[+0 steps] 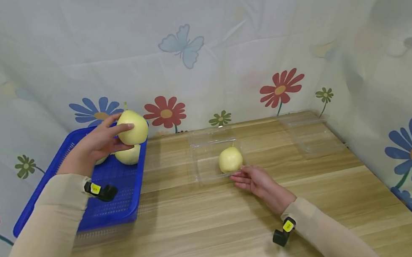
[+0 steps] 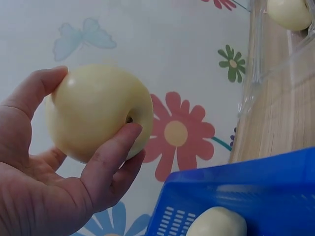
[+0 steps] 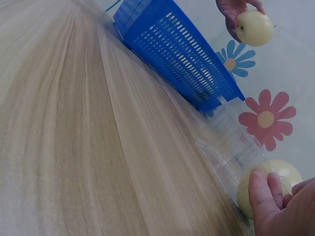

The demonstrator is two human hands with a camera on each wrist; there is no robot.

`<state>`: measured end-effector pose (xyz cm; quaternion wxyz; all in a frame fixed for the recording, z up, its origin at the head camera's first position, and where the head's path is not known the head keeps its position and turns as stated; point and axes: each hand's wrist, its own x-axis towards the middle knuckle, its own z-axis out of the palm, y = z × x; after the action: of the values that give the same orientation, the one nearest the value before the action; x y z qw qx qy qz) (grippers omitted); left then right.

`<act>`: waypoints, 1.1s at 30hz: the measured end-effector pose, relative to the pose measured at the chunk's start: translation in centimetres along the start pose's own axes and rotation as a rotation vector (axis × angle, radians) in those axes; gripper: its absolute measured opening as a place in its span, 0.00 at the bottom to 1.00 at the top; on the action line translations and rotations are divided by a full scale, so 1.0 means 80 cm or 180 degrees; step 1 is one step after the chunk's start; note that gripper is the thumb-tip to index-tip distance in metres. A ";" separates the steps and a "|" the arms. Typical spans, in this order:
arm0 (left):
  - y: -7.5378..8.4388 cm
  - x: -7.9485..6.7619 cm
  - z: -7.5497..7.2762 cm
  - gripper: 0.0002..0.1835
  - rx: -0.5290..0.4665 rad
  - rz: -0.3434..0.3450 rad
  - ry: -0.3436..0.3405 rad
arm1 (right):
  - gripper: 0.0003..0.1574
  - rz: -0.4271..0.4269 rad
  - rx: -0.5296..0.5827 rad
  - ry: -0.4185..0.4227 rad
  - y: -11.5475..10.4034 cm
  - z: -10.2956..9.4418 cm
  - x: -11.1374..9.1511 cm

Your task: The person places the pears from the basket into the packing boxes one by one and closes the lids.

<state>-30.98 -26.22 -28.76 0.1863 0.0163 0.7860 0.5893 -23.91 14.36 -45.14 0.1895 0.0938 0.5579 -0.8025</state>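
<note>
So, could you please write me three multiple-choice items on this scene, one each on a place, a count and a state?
1. Where does the pear by the right hand lie?
A. In the blue basket
B. In the clear plastic tray
C. On bare table

2. How many pears show in the head view?
A. Two
B. Three
C. Five

3. What is the left hand doing?
A. Holding a pear above the blue basket
B. Lying flat
C. Holding a cup

B: tray walls surround it. B: one held, one in basket, one in tray. A: fingers wrap it.
</note>
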 end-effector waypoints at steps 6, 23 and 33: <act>0.007 0.002 0.017 0.44 -0.0074 0.0023 -0.0072 | 0.13 0.0004 -0.0011 0.0007 -0.001 0.000 0.000; 0.027 -0.003 0.052 0.45 -0.0066 0.0134 -0.0090 | 0.15 -0.0005 -0.0003 -0.0005 -0.001 0.000 -0.001; 0.043 -0.002 0.082 0.45 0.0026 0.0213 -0.0159 | 0.14 -0.0011 -0.0024 0.0021 0.001 0.000 0.000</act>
<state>-29.46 -19.13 -27.09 0.1860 0.0581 0.7825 0.5913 -23.89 14.35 -45.21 0.1867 0.0948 0.5617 -0.8004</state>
